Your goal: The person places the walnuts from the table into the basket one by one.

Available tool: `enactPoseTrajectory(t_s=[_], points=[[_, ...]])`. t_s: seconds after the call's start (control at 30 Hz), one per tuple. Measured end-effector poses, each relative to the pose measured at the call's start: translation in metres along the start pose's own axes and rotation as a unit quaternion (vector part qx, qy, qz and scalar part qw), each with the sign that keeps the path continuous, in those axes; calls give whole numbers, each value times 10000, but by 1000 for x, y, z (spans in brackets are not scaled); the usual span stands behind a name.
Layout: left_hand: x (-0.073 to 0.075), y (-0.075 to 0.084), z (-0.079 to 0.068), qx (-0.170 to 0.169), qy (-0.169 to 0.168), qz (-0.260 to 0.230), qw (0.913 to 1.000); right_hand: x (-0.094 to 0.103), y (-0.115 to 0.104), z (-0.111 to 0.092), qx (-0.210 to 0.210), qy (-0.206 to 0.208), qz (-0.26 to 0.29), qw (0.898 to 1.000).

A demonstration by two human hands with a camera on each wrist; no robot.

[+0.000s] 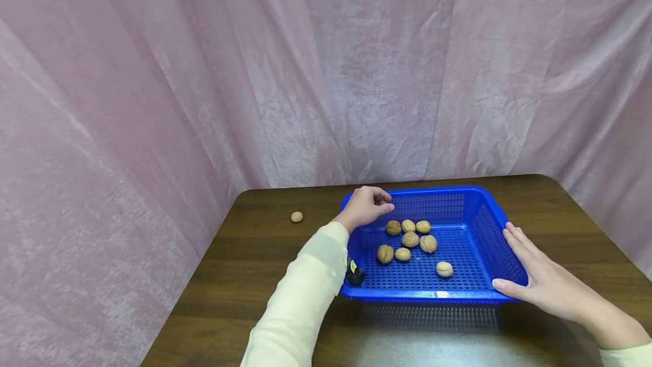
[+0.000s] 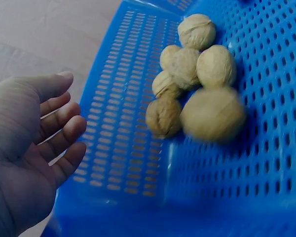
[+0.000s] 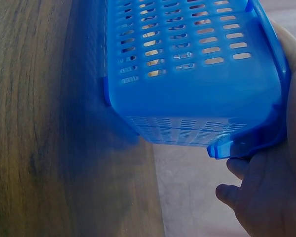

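My left hand (image 1: 365,207) hovers over the far left corner of a blue plastic basket (image 1: 407,294), fingers loosely bent and nothing between them. Inside the basket lie several walnuts (image 1: 410,239), mostly grouped left of the middle. One walnut (image 1: 444,269) sits apart toward the near side. In the left wrist view a larger walnut (image 2: 213,114) looks blurred beside the group, with the left hand (image 2: 44,133) off to the left. My right hand (image 1: 547,282) rests on the basket's right rim near the front corner, fingers stretched along it and thumb at the front edge.
A single walnut (image 1: 297,217) lies on the brown wooden table (image 1: 244,276), left of the basket. A small black device (image 1: 355,274) shows below the left sleeve, at the basket's left rim. Pink curtains (image 1: 377,72) hang behind and beside the table.
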State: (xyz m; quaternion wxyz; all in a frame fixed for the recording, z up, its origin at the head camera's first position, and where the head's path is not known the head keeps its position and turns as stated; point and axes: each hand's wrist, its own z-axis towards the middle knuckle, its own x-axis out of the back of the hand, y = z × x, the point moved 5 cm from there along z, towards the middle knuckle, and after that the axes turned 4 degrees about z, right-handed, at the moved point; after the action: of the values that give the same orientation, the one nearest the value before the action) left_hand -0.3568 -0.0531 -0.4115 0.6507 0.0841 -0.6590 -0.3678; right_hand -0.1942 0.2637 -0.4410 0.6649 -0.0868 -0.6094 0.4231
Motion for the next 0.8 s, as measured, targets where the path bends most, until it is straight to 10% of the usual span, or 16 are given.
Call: enactPoseTrajectory(t_s=[0.37,0.8], points=[[65,-27,-7,336,636,96,9974,-1,3,-1,-105,-17,123,9999],[109,-129,-58,1271,1551,751,9768,0,0,1,41,162,-87,9998]])
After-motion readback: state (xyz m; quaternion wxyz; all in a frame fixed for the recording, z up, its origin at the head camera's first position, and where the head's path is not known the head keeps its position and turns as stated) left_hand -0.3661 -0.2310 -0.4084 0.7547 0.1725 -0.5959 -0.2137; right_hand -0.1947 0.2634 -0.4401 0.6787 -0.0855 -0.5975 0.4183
